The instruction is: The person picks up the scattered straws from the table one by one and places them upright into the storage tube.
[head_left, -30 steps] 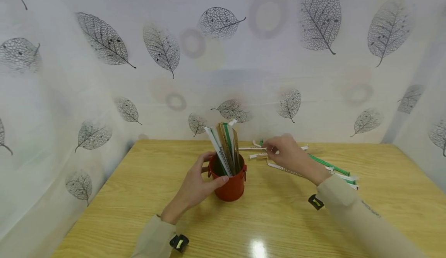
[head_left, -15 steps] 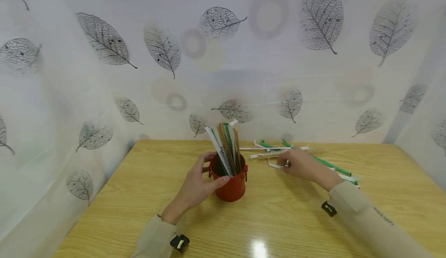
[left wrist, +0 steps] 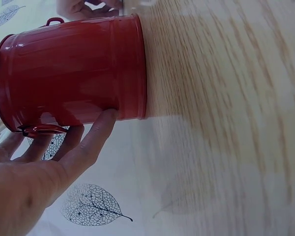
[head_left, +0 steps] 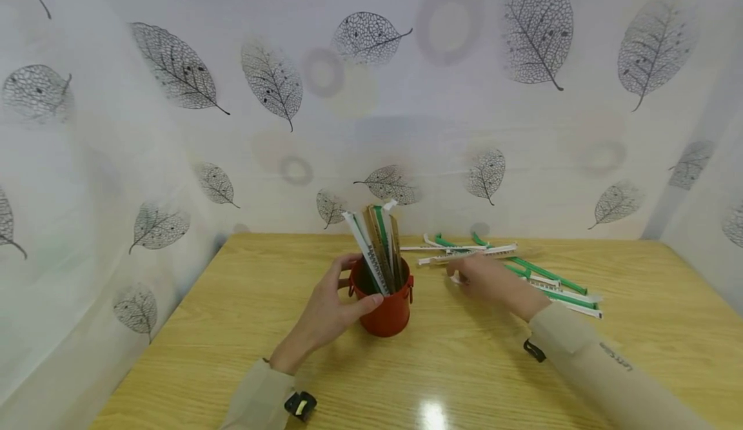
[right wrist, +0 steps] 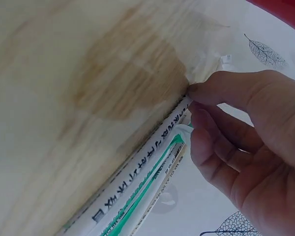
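Near red bucket (head_left: 386,315) — right hand (head_left: 484,280) shifted left | pinching white straw (right wrist: 137,168)

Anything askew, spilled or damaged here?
Only mild untidiness: loose straws lie crisscrossed on the table near the right hand, pointing different ways. The red bucket stands upright, gripped by the left hand. No spill or damage visible.

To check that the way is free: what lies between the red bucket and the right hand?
In the head view, mostly bare table lies between the red bucket and the right hand; some wrapped straws reach in farther back.
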Motion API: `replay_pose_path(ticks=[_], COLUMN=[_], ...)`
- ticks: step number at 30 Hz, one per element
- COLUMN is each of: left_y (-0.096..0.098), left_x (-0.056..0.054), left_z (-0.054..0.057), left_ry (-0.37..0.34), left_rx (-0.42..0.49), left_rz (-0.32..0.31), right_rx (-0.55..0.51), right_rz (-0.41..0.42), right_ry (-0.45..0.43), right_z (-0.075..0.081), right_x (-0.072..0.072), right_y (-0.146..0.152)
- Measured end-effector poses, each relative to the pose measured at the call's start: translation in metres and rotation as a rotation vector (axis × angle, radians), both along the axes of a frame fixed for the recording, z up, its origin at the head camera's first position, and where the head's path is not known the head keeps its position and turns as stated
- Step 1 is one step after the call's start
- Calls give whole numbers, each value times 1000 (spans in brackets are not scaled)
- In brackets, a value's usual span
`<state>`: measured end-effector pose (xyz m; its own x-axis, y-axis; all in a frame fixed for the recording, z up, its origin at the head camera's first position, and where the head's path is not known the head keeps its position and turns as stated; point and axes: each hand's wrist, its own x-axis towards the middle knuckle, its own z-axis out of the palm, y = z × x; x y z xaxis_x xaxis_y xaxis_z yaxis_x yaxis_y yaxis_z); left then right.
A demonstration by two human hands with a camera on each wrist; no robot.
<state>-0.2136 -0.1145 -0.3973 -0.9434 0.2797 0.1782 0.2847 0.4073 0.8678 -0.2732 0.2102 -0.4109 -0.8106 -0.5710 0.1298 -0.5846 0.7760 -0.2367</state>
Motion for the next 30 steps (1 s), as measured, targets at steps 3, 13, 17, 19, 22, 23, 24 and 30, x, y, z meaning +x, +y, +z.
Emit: replay_pose_path(ticks=[3,13,17,19,22,23,24,30], left_y=[0,-1,0,0,0,0,0,-1], left_x=[0,0,1,2,2,2,2,2], left_z=[1,0,-1,-1,-1,-1,-1,-1], left_ry=[3,16,12,11,10,11,13,21], left_rx=[-4,-2,-3,-3,2,3,2,-5], left_rz=[1,-4,3,5,6,5,3,2], right_rx=[-3,-34,-42,-62,-119,-152,-186,-413], right_rz=[-6,79,90,80,60,65,68,97], right_ry=[20,27,29,26,50,74,103,263], right_z=[0,15,26,32,40,42,45,56], right_x=[3,13,18,21,25,26,28,34], right_y=[0,1,2,3,5,5,5,6])
